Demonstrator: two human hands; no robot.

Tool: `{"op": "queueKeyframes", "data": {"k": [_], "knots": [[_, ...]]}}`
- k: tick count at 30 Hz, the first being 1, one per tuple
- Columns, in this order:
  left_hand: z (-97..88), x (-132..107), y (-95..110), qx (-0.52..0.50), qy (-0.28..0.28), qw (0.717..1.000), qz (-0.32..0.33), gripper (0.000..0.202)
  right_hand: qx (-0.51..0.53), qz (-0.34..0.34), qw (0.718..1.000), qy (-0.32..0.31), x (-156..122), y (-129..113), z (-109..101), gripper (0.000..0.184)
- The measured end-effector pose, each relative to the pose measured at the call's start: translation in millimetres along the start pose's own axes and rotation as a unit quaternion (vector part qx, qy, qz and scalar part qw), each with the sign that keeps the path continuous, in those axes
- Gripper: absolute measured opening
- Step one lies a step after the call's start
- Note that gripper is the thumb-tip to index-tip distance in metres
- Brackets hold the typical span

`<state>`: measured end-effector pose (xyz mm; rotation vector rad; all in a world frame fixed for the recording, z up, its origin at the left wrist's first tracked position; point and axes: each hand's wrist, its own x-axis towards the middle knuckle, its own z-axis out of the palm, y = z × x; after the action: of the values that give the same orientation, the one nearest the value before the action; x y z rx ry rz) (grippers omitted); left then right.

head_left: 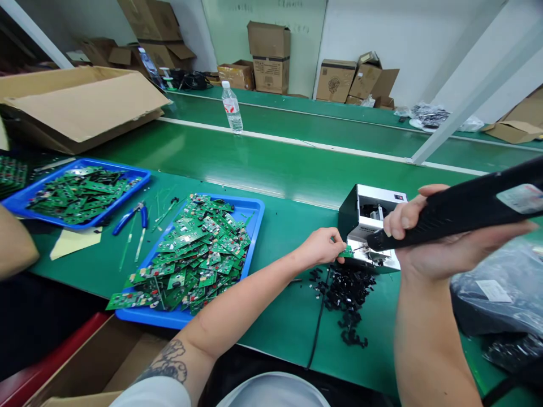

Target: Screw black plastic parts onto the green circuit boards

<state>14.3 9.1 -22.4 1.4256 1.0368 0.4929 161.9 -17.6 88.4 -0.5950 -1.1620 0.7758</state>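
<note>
My right hand (428, 240) is wrapped round a black electric screwdriver (462, 209), its tip pointing down-left at a small green circuit board (347, 252). My left hand (323, 247) pinches that board with closed fingers and holds it against the front of a small white and black machine (373, 212). A heap of small black plastic parts (345, 294) lies on the green table just in front of the machine. A blue tray (254, 217) piled with several green circuit boards sits to the left of my left forearm.
A second blue tray (142, 175) of boards lies far left, with blue-handled pliers (129, 217) and a yellow paper between the trays. A water bottle (232, 107) stands on the conveyor belt. Cardboard boxes (80, 104) line the left and back. Grey plastic bags (504, 288) lie right. Another person's arm (14, 243) enters at left.
</note>
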Motion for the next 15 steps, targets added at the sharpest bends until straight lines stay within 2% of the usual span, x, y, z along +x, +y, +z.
{"op": "queueKeyframes", "data": {"k": [5,15], "knots": [[2.3,1,-2,0.001,0.002,1.000,0.010,0.016,-0.011,0.035,0.999,-0.005,1,12,5,0.071],[1.2,-2,4,0.022,0.005,1.000,-0.004,0.017,-0.010,0.041,0.998,-0.042,-1,15,5,0.073]]}}
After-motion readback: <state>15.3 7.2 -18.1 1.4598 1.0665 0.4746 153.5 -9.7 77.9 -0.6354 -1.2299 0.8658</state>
